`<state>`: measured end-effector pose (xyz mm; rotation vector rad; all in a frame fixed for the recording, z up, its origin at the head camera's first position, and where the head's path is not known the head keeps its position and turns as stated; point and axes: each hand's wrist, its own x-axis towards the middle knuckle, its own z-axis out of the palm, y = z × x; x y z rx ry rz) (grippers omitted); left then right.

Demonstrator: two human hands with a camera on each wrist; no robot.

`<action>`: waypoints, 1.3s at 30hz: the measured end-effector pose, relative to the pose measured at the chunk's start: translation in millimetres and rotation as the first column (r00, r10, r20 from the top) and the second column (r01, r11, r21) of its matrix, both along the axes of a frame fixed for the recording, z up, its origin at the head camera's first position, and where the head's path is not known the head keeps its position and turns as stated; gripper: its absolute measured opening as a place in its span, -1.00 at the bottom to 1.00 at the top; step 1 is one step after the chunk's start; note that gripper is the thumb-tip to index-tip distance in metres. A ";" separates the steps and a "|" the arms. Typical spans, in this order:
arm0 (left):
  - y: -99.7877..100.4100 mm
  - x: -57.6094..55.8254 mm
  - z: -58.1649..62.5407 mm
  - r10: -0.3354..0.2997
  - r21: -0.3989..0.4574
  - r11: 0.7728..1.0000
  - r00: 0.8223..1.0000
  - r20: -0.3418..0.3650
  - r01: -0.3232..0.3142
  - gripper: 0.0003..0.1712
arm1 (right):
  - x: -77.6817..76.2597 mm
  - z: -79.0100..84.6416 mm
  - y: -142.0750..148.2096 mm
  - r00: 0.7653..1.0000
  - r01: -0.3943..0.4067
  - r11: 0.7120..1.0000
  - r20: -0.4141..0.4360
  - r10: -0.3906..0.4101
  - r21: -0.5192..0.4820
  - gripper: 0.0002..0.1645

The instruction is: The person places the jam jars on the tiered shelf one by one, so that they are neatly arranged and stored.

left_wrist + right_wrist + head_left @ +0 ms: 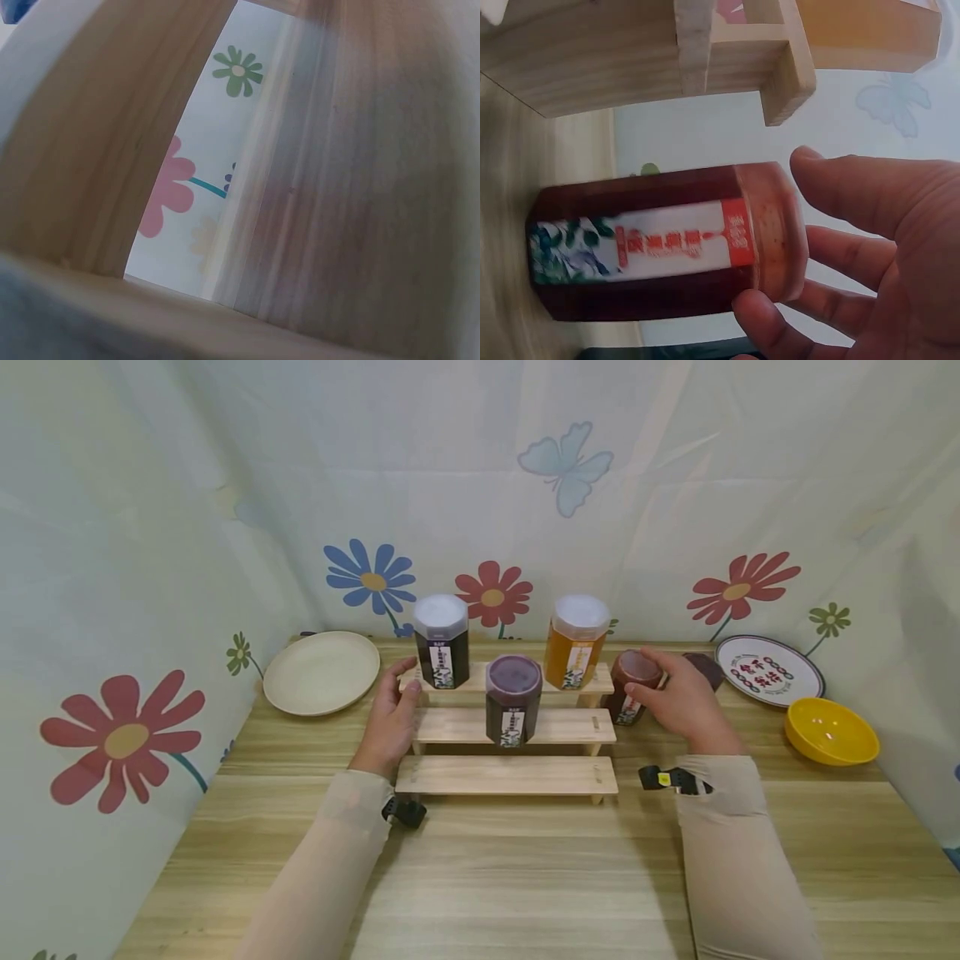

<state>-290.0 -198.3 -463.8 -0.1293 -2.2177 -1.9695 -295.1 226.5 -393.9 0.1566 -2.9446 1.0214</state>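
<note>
At the rack's right end my right hand (686, 697) grips a dark red jar (628, 689) by its lid. In the right wrist view this jar (652, 244), with a white and red label, has its base at the wooden table. My left hand (392, 714) is at the left end of a three-step wooden rack (510, 775), thumb and forefinger about the end of the top step. A black jar (442, 647) and an amber jar (576, 647) stand on the top step, a purple-lidded jar (513, 706) on the middle one.
Another dark-lidded jar (705, 670) is partly hidden behind my right hand. Further right are a patterned plate (802, 670) and a yellow bowl (832, 735). A cream plate (321, 672) lies at the back left. A flower-printed curtain (450, 485) surrounds the table (510, 877).
</note>
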 end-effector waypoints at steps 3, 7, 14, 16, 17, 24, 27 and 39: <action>0.0 -0.9 -0.6 -0.001 0.004 1.000 1.000 0.007 0.001 -0.44 | 2.6 2.5 0.9 1.000 0.021 0.999 0.000 -0.021 0.025 -0.18; -0.4 -2.1 -2.1 0.005 -0.003 1.000 1.000 0.013 -0.005 -0.45 | 7.7 9.5 1.5 0.996 0.069 0.997 0.053 -0.070 0.021 -0.18; -1.1 -1.1 -3.3 0.014 -0.014 1.000 1.000 -0.006 -0.014 -0.47 | 9.4 16.1 0.0 0.991 0.036 0.999 0.128 -0.037 0.014 -0.05; -1.3 -1.2 -3.7 0.012 -0.011 1.000 1.000 -0.010 -0.012 -0.47 | 7.6 13.9 -0.4 0.992 0.007 1.000 0.125 -0.009 0.012 -0.04; -1.2 -1.3 -3.8 0.011 -0.011 1.000 1.000 -0.011 -0.011 -0.46 | 6.5 12.1 -0.3 0.993 -0.005 1.000 0.119 0.004 0.010 -0.04; -0.5 -0.9 -3.5 0.007 -0.021 1.000 1.000 -0.009 -0.007 -0.47 | 0.1 0.3 0.3 0.997 -0.034 0.999 0.069 0.036 -0.028 -0.16; -0.7 -1.0 -3.4 0.009 -0.028 1.000 1.000 -0.009 -0.010 -0.47 | -0.9 -0.8 0.6 0.997 -0.035 0.999 0.066 0.036 -0.027 -0.13; -0.3 -1.7 -4.5 0.015 -0.042 0.999 1.000 -0.016 -0.015 -0.47 | 1.5 -1.8 -0.6 0.999 -0.004 0.999 0.049 0.005 -0.034 -0.08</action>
